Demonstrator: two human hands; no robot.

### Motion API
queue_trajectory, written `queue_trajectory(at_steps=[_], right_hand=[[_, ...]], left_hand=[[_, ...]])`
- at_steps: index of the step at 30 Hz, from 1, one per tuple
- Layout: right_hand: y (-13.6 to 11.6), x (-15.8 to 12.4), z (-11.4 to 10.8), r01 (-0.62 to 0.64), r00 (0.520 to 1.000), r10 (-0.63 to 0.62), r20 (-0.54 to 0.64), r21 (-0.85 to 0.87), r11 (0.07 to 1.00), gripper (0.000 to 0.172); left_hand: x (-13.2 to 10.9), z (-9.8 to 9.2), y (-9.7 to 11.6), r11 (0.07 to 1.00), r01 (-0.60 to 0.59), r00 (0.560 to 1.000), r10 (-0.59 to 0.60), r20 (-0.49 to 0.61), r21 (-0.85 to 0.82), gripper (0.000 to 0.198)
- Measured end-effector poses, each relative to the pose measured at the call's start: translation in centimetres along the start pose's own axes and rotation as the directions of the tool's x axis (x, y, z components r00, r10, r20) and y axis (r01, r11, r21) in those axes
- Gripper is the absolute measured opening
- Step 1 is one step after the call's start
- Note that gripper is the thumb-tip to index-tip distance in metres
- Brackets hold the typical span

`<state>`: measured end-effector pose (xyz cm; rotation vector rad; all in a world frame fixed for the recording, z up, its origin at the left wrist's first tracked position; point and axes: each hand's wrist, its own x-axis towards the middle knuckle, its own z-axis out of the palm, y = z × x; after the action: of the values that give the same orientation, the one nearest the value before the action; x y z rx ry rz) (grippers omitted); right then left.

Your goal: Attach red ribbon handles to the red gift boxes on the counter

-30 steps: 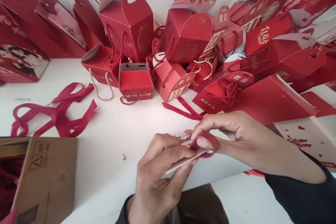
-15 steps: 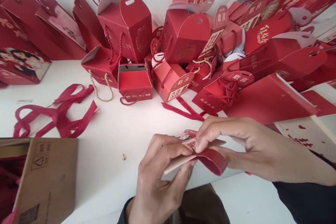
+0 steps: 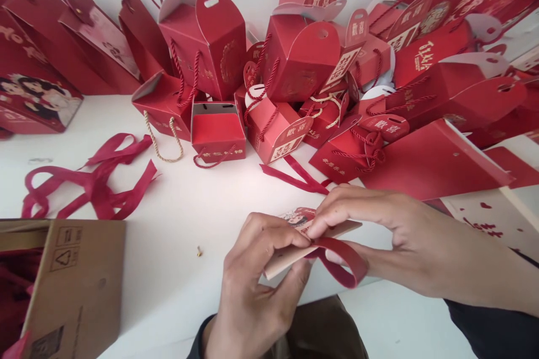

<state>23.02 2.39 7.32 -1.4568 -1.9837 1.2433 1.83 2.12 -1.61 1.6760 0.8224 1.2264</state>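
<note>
Both hands are on a small printed gift box [image 3: 281,261] with a pale edge and a cartoon picture, above the front of the table. A dark red strap [image 3: 353,275] curls in a loop from its near edge. My left hand [image 3: 261,269] grips the left part of the box, thumb underneath and fingers on top. The fingers of my right hand [image 3: 370,224] press on the box top beside the strap, and its thumb is partly hidden behind the loop. A small gold-coloured fastener [image 3: 199,251] lies on the table to the left.
Several red gift boxes [image 3: 202,39] with cord handles crowd the back of the white table [image 3: 168,269]. Strap-handled red boxes [image 3: 46,33] stand back left. Loose red ribbon [image 3: 99,185] lies above an open cardboard box [image 3: 80,280]. A red sheet [image 3: 438,162] lies at right.
The strap loop has opened wider and dropped slightly toward me. My right fingers have slid a little left on the box; my left hand has hardly moved.
</note>
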Motion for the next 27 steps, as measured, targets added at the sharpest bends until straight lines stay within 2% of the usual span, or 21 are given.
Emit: queue_trajectory(at_steps=[5, 10, 15, 23, 27], right_hand=[[-0.2, 0.0, -0.4, 0.017, 1.000, -0.016, 0.025, -0.025, 1.000, 0.019], [0.0, -0.3, -0.7, 0.108, 0.993, -0.098, 0.071, -0.165, 0.980, 0.038], [0.1, -0.1, 0.1, 0.070, 0.996, -0.074, -0.044, -0.083, 0.994, 0.018], [-0.1, 0.0, 0.0, 0.023, 1.000, -0.023, -0.021, 0.012, 1.000, 0.010], [0.0, -0.2, -0.1, -0.040, 0.999, 0.040, -0.010, 0.045, 0.998, 0.018]], left_hand=[[-0.1, 0.0, 0.2, 1.000, 0.015, 1.000, -0.015, -0.015, 0.003, 0.024], [0.1, 0.1, 0.2, 1.000, 0.030, 0.999, -0.029, -0.019, 0.002, 0.018], [0.3, 0.1, 0.4, 0.999, 0.044, 0.999, -0.044, -0.016, -0.006, 0.015], [0.2, 0.3, 0.7, 1.000, 0.015, 1.000, -0.015, -0.013, -0.013, 0.017], [0.1, 0.4, 0.6, 0.999, 0.007, 1.000, -0.007, -0.014, -0.037, 0.011]])
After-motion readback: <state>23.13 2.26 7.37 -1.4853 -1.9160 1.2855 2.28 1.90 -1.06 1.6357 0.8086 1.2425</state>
